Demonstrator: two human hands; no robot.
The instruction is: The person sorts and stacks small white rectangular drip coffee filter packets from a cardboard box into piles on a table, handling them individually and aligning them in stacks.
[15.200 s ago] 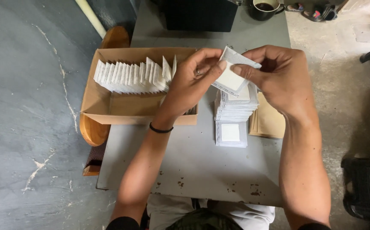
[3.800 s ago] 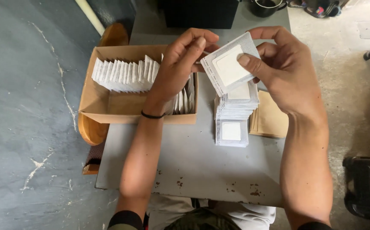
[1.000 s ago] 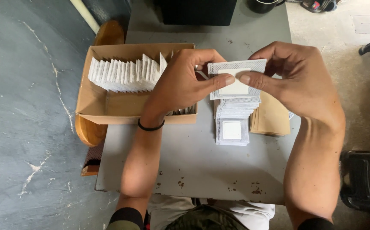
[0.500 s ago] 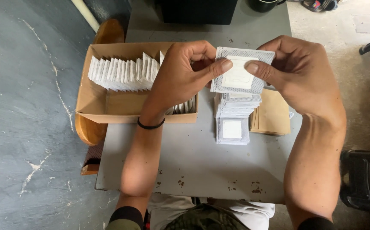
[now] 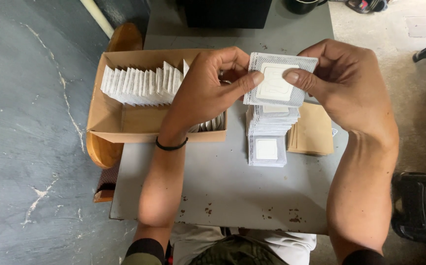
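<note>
Head view: both hands (image 5: 208,93) (image 5: 350,88) pinch square mesh-edged white pouch (image 5: 277,81).

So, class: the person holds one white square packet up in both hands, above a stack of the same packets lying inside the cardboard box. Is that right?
Not quite. The head view shows the stack of packets lying on the grey table, beside the cardboard box, not inside it. The rest holds: the left hand and right hand hold one white square packet above that stack.
</note>
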